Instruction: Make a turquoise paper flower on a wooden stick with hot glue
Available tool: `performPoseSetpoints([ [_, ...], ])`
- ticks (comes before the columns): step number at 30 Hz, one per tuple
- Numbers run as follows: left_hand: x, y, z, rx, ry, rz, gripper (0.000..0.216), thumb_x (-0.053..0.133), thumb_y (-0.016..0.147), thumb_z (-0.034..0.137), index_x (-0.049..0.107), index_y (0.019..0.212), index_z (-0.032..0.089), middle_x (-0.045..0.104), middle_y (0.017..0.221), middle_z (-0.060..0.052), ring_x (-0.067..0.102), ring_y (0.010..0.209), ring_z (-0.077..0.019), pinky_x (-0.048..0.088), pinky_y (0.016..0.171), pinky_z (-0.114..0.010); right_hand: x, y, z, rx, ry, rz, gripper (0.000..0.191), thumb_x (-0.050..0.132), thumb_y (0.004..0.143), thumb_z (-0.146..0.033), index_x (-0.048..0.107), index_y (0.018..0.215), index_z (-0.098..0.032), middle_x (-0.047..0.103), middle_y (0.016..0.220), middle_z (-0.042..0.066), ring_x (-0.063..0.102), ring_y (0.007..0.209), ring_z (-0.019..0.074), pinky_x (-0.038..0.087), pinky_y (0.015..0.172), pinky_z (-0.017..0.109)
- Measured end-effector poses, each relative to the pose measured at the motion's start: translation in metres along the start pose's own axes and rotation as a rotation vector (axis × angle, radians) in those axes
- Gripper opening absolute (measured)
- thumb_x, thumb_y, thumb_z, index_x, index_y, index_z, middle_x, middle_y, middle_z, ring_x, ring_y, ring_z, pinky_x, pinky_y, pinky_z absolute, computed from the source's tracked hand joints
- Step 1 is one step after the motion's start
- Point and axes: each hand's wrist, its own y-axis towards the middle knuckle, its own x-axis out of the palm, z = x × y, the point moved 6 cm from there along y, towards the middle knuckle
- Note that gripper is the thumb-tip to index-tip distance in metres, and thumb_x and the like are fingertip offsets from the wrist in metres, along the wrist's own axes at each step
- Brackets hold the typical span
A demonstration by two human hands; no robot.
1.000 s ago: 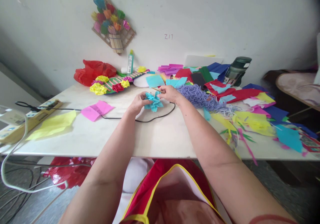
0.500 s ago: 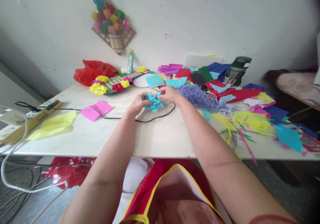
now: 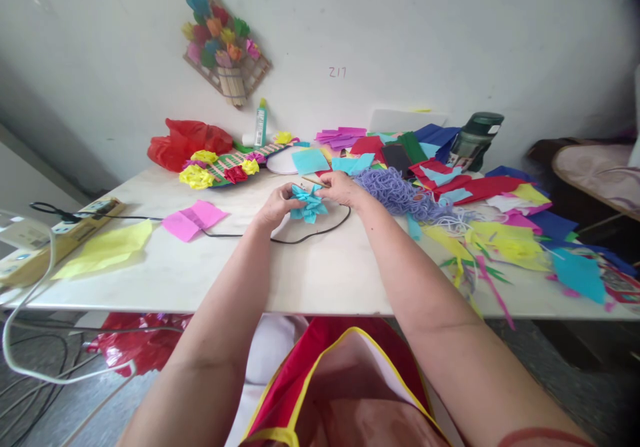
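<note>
White wall behind; pale desk point(image 3: 310, 280) strewn with coloured paper. Landmark taken: purple yarn heap point(image 3: 395, 194).

- Blue paper flower point(image 3: 309, 204) is seen just left of the yarn heap, held slightly above the desk surface, between both hands.
- Left hand point(image 3: 274, 207): grip pressed together, the flower's left edge pinched between thumb and fingers.
- Right hand point(image 3: 343, 189): lies between the flower and the yarn heap; grip closed on the flower's upper right side.
- A thin wooden stick point(image 3: 314, 180) shows at the right fingertips; whether it is held cannot be told.
- Black cable point(image 3: 300, 237) is looped on the desk, left of and nearer than the yarn heap, under the flower.
- Pink paper sheet point(image 3: 194, 219) lies well left of the yarn heap, on the cable.
- Dark green bottle point(image 3: 475, 142) stands behind and right of the yarn heap, near the wall.
- Red plastic bag point(image 3: 187, 142) and glue bottle point(image 3: 261, 124) are set far left of and behind the yarn heap.
</note>
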Motion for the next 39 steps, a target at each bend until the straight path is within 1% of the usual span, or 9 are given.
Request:
performPoseSetpoints([
  [4, -0.0001, 0.0003, -0.0002, -0.003, 0.007, -0.014, 0.037, 0.087, 0.049, 0.027, 0.060, 0.072, 0.017, 0.059, 0.062, 0.003, 0.053, 0.051, -0.0098, 0.041, 0.047, -0.023, 0.0030, -0.0006, 0.0008, -0.018, 0.054, -0.064, 0.015, 0.061, 0.062, -0.031, 0.058, 0.067, -0.017, 0.045, 0.061, -0.005, 0.041, 0.065, 0.0114, 0.029, 0.061, 0.026],
  [10, 0.0010, -0.0001, 0.0017, -0.001, -0.015, -0.020, 0.039, 0.088, 0.047, 0.024, 0.061, 0.073, 0.016, 0.062, 0.066, 0.002, 0.055, 0.053, -0.0103, 0.041, 0.048, -0.022, 0.0047, 0.0008, 0.0002, -0.030, 0.037, -0.082, 0.018, 0.062, 0.061, -0.033, 0.053, 0.061, -0.017, 0.041, 0.056, -0.007, 0.038, 0.061, 0.0096, 0.026, 0.060, 0.026],
  [16, 0.0003, 0.0002, 0.0006, -0.008, -0.024, -0.003, 0.038, 0.086, 0.046, 0.023, 0.061, 0.074, 0.016, 0.062, 0.066, 0.002, 0.055, 0.053, -0.0102, 0.041, 0.047, -0.022, 0.0056, 0.0010, -0.0034, -0.072, 0.075, -0.104, 0.019, 0.062, 0.058, -0.033, 0.058, 0.066, -0.016, 0.045, 0.060, -0.007, 0.039, 0.063, 0.0100, 0.028, 0.062, 0.026],
  [20, -0.0004, 0.0002, -0.0001, -0.012, -0.023, -0.002, 0.038, 0.087, 0.046, 0.023, 0.061, 0.073, 0.016, 0.062, 0.066, 0.003, 0.055, 0.054, -0.0101, 0.041, 0.048, -0.022, 0.0046, 0.0004, -0.0041, -0.088, 0.076, -0.099, 0.018, 0.062, 0.058, -0.033, 0.054, 0.060, -0.017, 0.042, 0.058, -0.007, 0.037, 0.063, 0.0096, 0.027, 0.062, 0.026],
  [25, -0.0014, 0.0009, -0.0014, -0.014, -0.022, -0.003, 0.040, 0.088, 0.046, 0.023, 0.060, 0.074, 0.016, 0.061, 0.064, 0.003, 0.054, 0.053, -0.0097, 0.040, 0.048, -0.022, 0.0033, 0.0006, -0.0032, -0.030, 0.016, -0.059, 0.018, 0.062, 0.057, -0.030, 0.049, 0.054, -0.018, 0.037, 0.054, -0.008, 0.035, 0.060, 0.0085, 0.024, 0.060, 0.026],
  [29, -0.0016, 0.0015, -0.0021, -0.019, -0.024, 0.003, 0.041, 0.088, 0.045, 0.023, 0.060, 0.074, 0.016, 0.061, 0.063, 0.003, 0.053, 0.052, -0.0097, 0.039, 0.047, -0.022, 0.0036, 0.0000, -0.0047, 0.004, -0.010, -0.044, 0.014, 0.061, 0.057, -0.026, 0.049, 0.054, -0.017, 0.036, 0.053, -0.008, 0.034, 0.058, 0.0079, 0.023, 0.058, 0.026],
  [35, -0.0013, 0.0018, -0.0021, -0.007, -0.018, -0.006, 0.040, 0.088, 0.046, 0.023, 0.062, 0.075, 0.015, 0.062, 0.064, 0.003, 0.055, 0.055, -0.0109, 0.043, 0.049, -0.023, 0.0032, -0.0022, -0.0049, 0.055, 0.007, -0.041, 0.010, 0.060, 0.056, -0.023, 0.053, 0.056, -0.016, 0.041, 0.054, -0.008, 0.037, 0.058, 0.0081, 0.025, 0.058, 0.025],
  [39, -0.0022, 0.0018, -0.0016, 0.016, -0.013, -0.004, 0.039, 0.088, 0.046, 0.022, 0.062, 0.075, 0.015, 0.062, 0.065, 0.002, 0.056, 0.057, -0.0116, 0.045, 0.052, -0.024, 0.0042, -0.0021, -0.0034, 0.038, 0.058, -0.081, 0.011, 0.061, 0.057, -0.024, 0.058, 0.063, -0.015, 0.045, 0.056, -0.007, 0.040, 0.060, 0.0090, 0.028, 0.060, 0.025],
])
